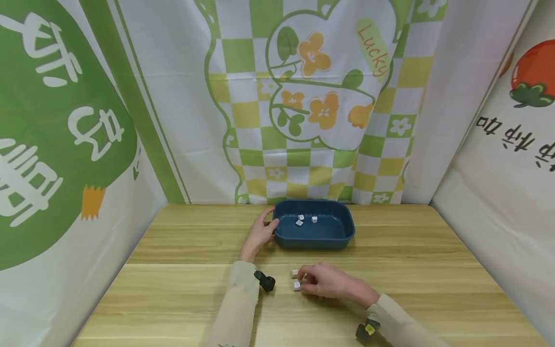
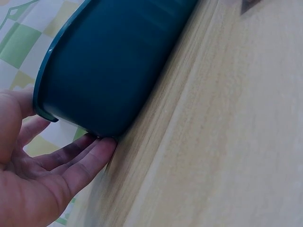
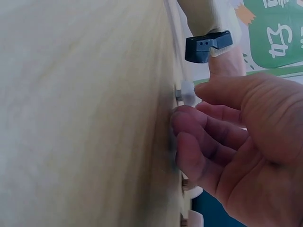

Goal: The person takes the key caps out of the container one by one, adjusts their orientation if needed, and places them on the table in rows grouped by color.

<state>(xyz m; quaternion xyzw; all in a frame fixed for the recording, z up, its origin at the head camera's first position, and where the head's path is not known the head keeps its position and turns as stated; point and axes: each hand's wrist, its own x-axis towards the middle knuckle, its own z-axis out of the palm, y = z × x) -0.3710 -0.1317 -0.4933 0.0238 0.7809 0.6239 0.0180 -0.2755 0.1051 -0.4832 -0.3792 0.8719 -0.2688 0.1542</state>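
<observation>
A dark blue plastic basin (image 1: 314, 244) stands at the back of the table, with three small white dice (image 1: 314, 219) inside. At its left end my left hand (image 1: 261, 231) grips it, thumb at the rim and fingertips (image 2: 106, 147) low against the wall. In front of the basin lie a white die with red marks (image 1: 295, 273) and a second white die (image 1: 297, 286). My right hand (image 1: 327, 281) is right beside these two, fingers bent. In the right wrist view its thumb tip reaches the nearer die (image 3: 188, 93), with a gap between thumb and fingers.
The wooden table (image 1: 182, 289) ends at a patterned cloth (image 1: 312, 168) hanging behind the basin. Printed cloths hang on the left and right sides too. Black wrist cameras (image 1: 265, 281) sit on both sleeves. Small pale things (image 3: 194, 191) show below the right fingers.
</observation>
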